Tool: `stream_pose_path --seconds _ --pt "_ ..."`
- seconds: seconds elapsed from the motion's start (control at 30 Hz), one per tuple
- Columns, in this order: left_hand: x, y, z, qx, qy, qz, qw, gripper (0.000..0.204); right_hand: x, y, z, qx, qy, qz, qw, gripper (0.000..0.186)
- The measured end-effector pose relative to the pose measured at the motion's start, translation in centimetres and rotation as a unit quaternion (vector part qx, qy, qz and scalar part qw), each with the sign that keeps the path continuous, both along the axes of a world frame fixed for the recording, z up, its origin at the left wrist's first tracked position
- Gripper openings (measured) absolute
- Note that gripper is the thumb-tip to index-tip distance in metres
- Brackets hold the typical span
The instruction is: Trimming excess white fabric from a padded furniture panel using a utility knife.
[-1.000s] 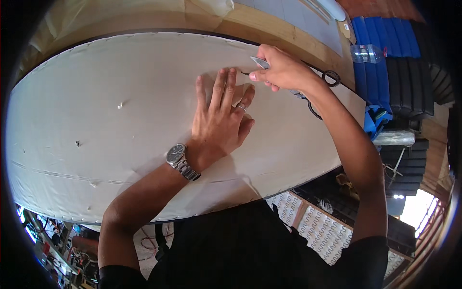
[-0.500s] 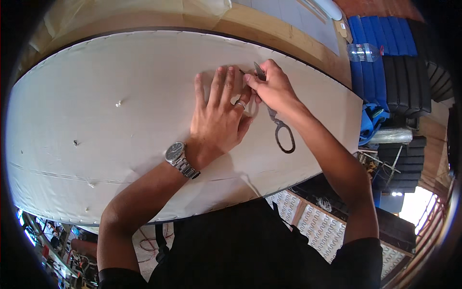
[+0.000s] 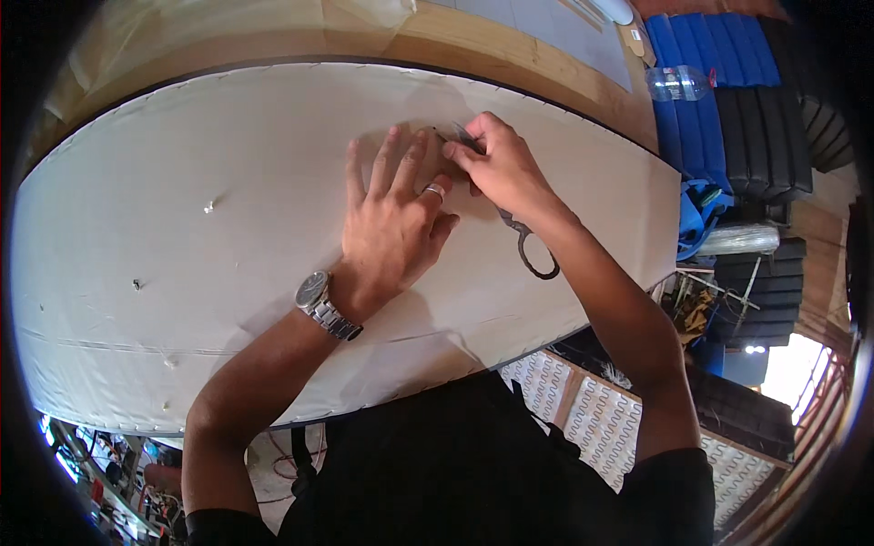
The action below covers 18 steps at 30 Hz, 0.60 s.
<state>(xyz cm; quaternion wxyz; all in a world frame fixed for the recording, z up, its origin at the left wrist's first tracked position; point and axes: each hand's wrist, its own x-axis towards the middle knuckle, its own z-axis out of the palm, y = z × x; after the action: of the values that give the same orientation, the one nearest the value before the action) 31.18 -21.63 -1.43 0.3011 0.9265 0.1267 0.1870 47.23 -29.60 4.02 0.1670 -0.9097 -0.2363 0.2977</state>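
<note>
A large cream fabric-covered panel (image 3: 282,136) with stitching or tacks along its curved edge lies before me. My left hand (image 3: 390,227) rests on it, palm down with fingers spread, wearing a ring and a metal watch (image 3: 314,289). Just right of it, my right hand (image 3: 505,168) is closed around the blade part of dark scissors (image 3: 522,238). Their looped handle points back toward my body, and the blade tips show near my thumb. By those tips is a small dark spot on the fabric. Small pale tufts (image 3: 211,207) and a dark one (image 3: 137,285) dot the panel's left half.
Blue and black padded cushions (image 3: 699,136) are stacked at right, with a clear plastic bottle (image 3: 678,84) on them. A spring frame (image 3: 605,428) stands below the panel's right edge. A wooden board (image 3: 555,86) runs behind the panel. Clutter fills the lower left.
Both hands appear slightly further left in the view, the scissors along with the right hand. The blade has tilted lower in my right fingers. My left hand stays spread flat on the fabric.
</note>
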Motion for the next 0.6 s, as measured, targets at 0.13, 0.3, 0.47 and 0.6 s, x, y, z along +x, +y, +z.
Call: stream_pose_path --seconds 0.13,0.3,0.47,0.6 --pt "-0.2 0.0 0.2 0.005 0.0 -0.004 1.0 0.041 -0.2 0.3 -0.5 0.03 -0.02 -0.023 0.999 0.043" --pt "-0.1 0.0 0.2 0.004 -0.002 -0.005 1.0 0.041 -0.9 0.6 -0.9 0.042 -0.016 -0.053 0.998 0.043" --pt "0.1 0.1 0.5 0.004 0.012 -0.01 1.0 0.043 -2.5 0.7 -0.8 0.064 -0.069 -0.071 0.993 0.043" --pt "0.3 -0.1 0.1 0.007 -0.011 0.005 1.0 0.044 -2.7 0.8 -1.1 0.075 -0.101 -0.077 0.989 0.042"
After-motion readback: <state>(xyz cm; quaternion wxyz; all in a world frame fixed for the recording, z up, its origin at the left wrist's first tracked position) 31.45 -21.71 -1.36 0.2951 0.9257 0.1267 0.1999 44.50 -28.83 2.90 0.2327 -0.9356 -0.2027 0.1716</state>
